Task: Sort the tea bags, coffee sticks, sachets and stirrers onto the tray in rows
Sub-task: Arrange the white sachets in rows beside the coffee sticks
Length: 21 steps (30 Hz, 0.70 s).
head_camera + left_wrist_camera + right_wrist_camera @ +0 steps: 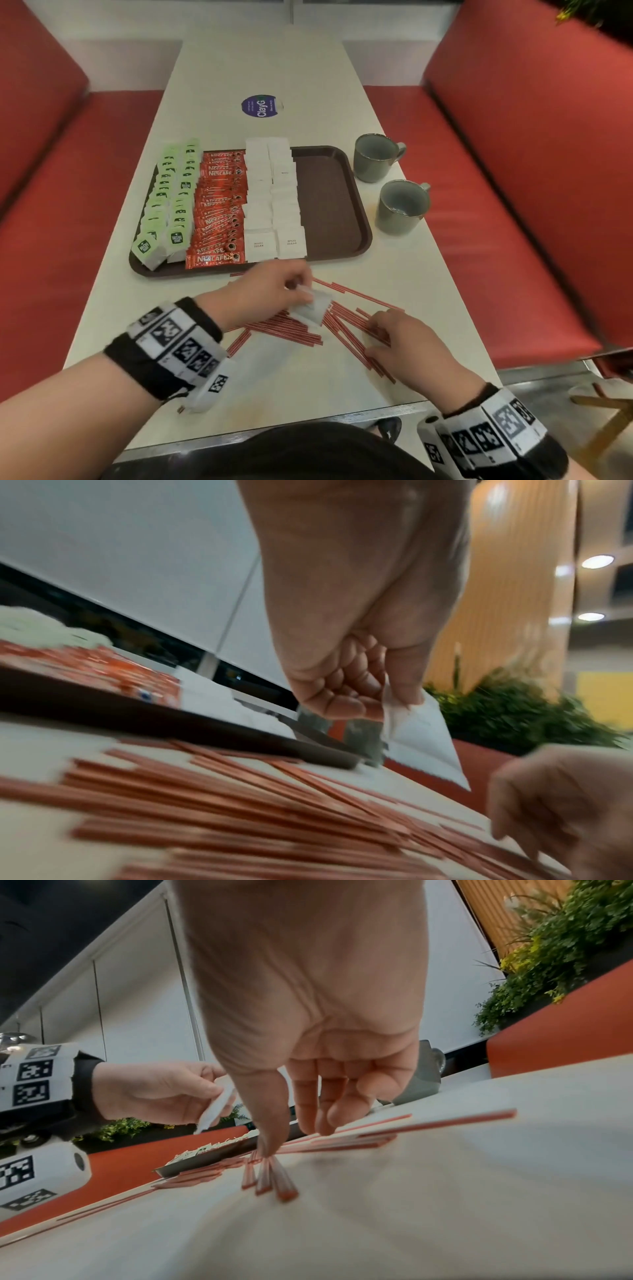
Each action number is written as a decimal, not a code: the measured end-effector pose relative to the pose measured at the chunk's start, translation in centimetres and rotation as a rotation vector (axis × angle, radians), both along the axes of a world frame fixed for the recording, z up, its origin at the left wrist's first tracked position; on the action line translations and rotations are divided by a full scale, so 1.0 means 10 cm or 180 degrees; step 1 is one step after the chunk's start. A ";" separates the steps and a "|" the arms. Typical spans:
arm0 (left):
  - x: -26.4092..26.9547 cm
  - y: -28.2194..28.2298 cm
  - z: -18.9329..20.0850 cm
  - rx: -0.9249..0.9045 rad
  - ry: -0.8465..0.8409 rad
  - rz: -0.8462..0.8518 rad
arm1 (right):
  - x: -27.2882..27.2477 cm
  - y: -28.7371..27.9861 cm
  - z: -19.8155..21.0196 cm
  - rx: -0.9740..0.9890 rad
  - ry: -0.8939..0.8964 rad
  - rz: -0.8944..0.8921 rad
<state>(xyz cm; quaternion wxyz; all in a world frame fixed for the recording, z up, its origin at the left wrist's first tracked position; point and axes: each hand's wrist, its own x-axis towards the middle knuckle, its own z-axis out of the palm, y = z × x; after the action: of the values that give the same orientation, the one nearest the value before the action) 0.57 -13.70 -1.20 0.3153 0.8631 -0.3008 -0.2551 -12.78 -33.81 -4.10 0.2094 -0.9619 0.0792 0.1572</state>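
A brown tray (335, 205) carries rows of green tea bags (168, 202), red Nescafe coffee sticks (219, 212) and white sugar sachets (274, 198); its right part is bare. Red stirrers (294, 329) lie scattered on the table in front of the tray. Just above them, my left hand (294, 291) pinches a white sachet (310, 306), which also shows as the sachet (421, 745) hanging from thumb and fingers. My right hand (380, 329) reaches down with its fingers fairly straight; its fingertips (270, 1150) touch the stirrers (274, 1180).
Two grey mugs (375, 161) (400, 207) stand on the table right of the tray. A round purple sticker (260, 105) lies farther back. Red benches (513, 171) run along both sides of the white table (274, 394).
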 end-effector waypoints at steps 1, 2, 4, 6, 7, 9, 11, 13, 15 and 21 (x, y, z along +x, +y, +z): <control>0.05 0.12 0.03 -0.0077 0.0020 0.0322 | 0.00 -0.01 -0.01 0.0031 -0.0062 0.0005; 0.09 0.23 0.05 -0.0171 0.0038 0.0614 | 0.00 -0.01 -0.02 0.0052 -0.0152 0.0039; 0.15 0.45 0.05 -0.0477 0.0143 0.1145 | 0.02 0.03 -0.04 0.0133 -0.0312 0.0168; 0.18 0.65 0.03 -0.0802 0.0277 0.1651 | 0.05 0.11 -0.07 0.0201 -0.0373 0.0426; 0.18 0.74 0.01 -0.0927 0.0326 0.1875 | 0.06 0.16 -0.08 0.0179 -0.0370 0.0611; 0.15 0.93 -0.02 -0.1162 0.0378 0.2263 | 0.07 0.24 -0.13 0.0013 -0.0394 0.0981; 0.12 1.11 -0.05 -0.1349 0.0381 0.2572 | 0.08 0.28 -0.17 -0.0134 -0.0435 0.1101; 0.08 1.28 -0.08 -0.1396 0.0356 0.2764 | 0.10 0.30 -0.16 -0.0170 -0.0569 0.1063; 0.05 1.38 -0.09 -0.1344 0.0319 0.2749 | 0.15 0.36 -0.09 -0.0046 -0.0735 0.0925; -0.01 1.21 0.01 -0.1015 0.0369 0.1830 | 0.56 1.02 0.29 0.1018 -0.0598 0.0369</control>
<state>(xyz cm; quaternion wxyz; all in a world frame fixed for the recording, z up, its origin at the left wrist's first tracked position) 0.45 -1.55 -1.14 0.5221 0.8365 -0.0627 -0.1541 -7.18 -23.60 -1.23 0.3566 -0.9297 -0.0222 0.0891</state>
